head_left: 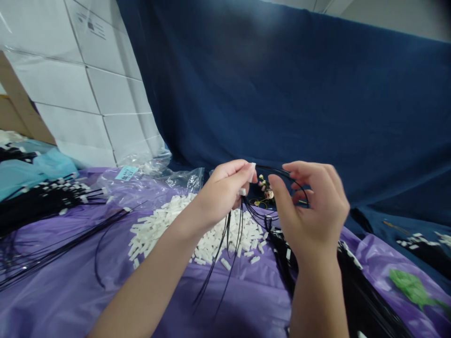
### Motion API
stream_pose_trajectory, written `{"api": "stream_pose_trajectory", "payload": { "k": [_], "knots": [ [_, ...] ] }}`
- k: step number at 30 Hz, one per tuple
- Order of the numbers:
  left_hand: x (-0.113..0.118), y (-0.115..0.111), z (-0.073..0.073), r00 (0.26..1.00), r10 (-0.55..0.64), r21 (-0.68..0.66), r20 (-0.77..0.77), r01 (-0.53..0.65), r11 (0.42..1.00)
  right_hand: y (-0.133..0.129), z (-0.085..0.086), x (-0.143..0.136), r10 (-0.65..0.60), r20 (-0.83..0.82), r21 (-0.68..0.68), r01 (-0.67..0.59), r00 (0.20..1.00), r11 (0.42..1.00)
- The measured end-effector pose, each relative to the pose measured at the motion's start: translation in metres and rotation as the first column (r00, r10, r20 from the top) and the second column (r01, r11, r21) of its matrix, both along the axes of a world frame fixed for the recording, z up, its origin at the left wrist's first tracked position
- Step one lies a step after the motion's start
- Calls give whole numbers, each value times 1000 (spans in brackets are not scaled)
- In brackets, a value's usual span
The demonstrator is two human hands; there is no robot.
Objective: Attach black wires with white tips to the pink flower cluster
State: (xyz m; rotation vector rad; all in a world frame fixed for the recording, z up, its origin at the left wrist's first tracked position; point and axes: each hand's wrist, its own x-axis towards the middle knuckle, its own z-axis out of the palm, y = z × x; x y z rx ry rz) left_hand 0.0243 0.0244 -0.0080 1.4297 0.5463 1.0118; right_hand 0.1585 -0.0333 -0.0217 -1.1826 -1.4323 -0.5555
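My left hand [223, 190] pinches thin black cords between thumb and fingers. A small white plastic piece [252, 172] shows at the fingertips, and another white piece [242, 191] sits just below the thumb. Loose ends of the black cords [228, 234] hang down from this grip, and one cord curves to the right in a loop. My right hand [315, 206] is raised near that loop, its thumb and fingers apart; the loop passes by its fingers. Beneath both hands lies a pile of small white plastic pieces [162, 220] on purple sheeting [243, 300].
Bundles of black cords with white ends [45, 202] lie at left, and another black bundle [366, 295] at lower right. Clear plastic bags [151, 176] rest behind the pile. White boxes [70, 84] stand left of a dark blue curtain [282, 84]. A green scrap [410, 286] lies right.
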Motion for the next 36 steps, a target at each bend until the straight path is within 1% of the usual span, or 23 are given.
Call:
{"api": "stream_pose_trajectory", "payload": {
  "k": [2, 3, 4, 6, 7, 8, 9, 11, 13, 15, 18, 21, 26, 31, 33, 36],
  "knots": [
    [-1, 5, 0, 998, 56, -46, 41, -54, 997, -6, 2, -2, -54, -42, 84, 57, 998, 995],
    [-2, 7, 0, 994, 88, -59, 64, -84, 995, -10, 3, -4, -54, -58, 101, 60, 997, 993],
    [-3, 9, -1, 989, 122, -67, 88, -116, 991, -14, 5, -5, -30, -70, 95, 36, 997, 995],
    [-5, 11, 0, 972, 189, -68, 142, -181, 981, -22, 7, -7, 85, -66, 0, -85, 994, 996],
    [-6, 12, 0, 961, 220, -68, 171, -211, 975, -24, 8, -8, 163, -58, -90, -167, 985, 982],
    [-7, 12, 0, 950, 244, -72, 197, -234, 970, -25, 7, -9, 237, -58, -192, -243, 970, 951],
    [-7, 11, 1, 939, 262, -79, 222, -250, 965, -25, 7, -9, 298, -64, -297, -303, 952, 905],
    [-8, 10, 2, 923, 282, -99, 261, -265, 959, -20, 4, -10, 363, -89, -483, -359, 928, 799],
    [-8, 9, 4, 915, 289, -114, 283, -267, 957, -12, 0, -10, 391, -115, -599, -378, 913, 706],
    [-9, 9, 5, 911, 291, -118, 291, -267, 956, -5, -3, -11, 436, -152, -643, -423, 887, 638],
    [-9, 10, 5, 912, 286, -120, 294, -261, 958, -1, -5, -11, 499, -249, -649, -526, 830, 550],
    [-9, 10, 5, 914, 266, -119, 306, -240, 963, 0, -5, -10, 516, -318, -665, -575, 795, 477],
    [-10, 9, 5, 923, 225, -135, 312, -191, 972, 2, -8, -7, 538, -401, -662, -641, 741, 389],
    [-11, 8, 6, 931, 178, -161, 317, -132, 978, 5, -9, -5, 573, -512, -593, -746, 640, 303],
    [-11, 8, 6, 932, 163, -176, 323, -110, 978, 5, -9, -4, 568, -559, -568, -778, 604, 268],
    [-10, 7, 7, 935, 150, -189, 322, -92, 978, 5, -11, -3, 522, -636, -546, -810, 568, 216]
  ]
}}
